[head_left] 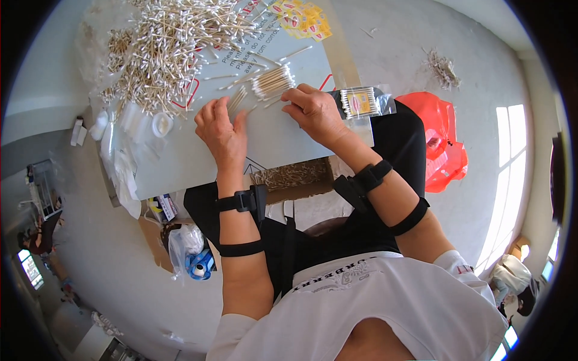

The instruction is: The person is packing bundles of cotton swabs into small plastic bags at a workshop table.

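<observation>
A neat row of cotton swabs lies side by side on the grey printed board. Close to its right end is my right hand, fingers bent, with the thumb and forefinger tips slightly apart. One loose swab lies by those fingertips; whether they touch it, I cannot tell. My left hand hovers low over the board with curved fingers and the thumb held away. Beside its fingertips rests a small bunch of swabs. Contact between hand and bunch is unclear.
A big heap of swabs covers the far left. Yellow labels lie at the back. A filled swab pack sits at the board's right edge. Clear plastic bags hang left; a cardboard box stands below the board.
</observation>
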Demonstrator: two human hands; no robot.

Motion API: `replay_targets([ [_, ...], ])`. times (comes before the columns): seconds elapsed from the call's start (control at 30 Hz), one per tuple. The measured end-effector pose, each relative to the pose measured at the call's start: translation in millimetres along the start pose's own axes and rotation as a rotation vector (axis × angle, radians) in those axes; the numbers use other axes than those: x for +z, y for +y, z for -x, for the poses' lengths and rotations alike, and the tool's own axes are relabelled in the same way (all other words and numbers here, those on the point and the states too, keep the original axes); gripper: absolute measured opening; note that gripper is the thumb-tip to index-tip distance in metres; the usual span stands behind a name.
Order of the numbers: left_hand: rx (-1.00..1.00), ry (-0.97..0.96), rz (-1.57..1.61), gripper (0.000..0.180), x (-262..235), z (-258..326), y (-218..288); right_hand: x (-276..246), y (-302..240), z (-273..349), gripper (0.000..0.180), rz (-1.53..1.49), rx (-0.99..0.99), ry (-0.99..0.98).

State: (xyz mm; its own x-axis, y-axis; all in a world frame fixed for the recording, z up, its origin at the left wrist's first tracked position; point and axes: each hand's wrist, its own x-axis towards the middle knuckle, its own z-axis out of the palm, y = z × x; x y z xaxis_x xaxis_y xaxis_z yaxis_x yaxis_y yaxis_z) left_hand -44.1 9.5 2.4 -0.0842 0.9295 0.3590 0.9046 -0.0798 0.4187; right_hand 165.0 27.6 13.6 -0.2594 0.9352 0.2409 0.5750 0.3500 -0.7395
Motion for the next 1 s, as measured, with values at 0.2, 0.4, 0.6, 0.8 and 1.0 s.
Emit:
replay_targets([
  [0.2, 0.052, -0.014, -0.074, 0.064, 4, 1, 4, 5, 4, -9, 0.016, 0.197, -0.073, 0.017],
  [0.4, 0.078, -0.045, -0.169, 0.066, 1, 16, 24, 3, 14, -9, 0.018, 0.18, -0.102, 0.088],
  [0.6, 0.16, -0.205, -0.122, 0.069, 12, 9, 44, 4, 20, -16, 0.011, 0.242, -0.149, 0.084],
  [0.8, 0.145, -0.296, -0.183, 0.074, 21, 17, 51, 1, 24, -8, 0.012, 0.182, -0.12, 0.047],
  [1.0, 0.212, -0.277, -0.149, 0.078, 15, 19, 57, -5, 20, -2, 0.01, 0.145, -0.08, 0.008],
])
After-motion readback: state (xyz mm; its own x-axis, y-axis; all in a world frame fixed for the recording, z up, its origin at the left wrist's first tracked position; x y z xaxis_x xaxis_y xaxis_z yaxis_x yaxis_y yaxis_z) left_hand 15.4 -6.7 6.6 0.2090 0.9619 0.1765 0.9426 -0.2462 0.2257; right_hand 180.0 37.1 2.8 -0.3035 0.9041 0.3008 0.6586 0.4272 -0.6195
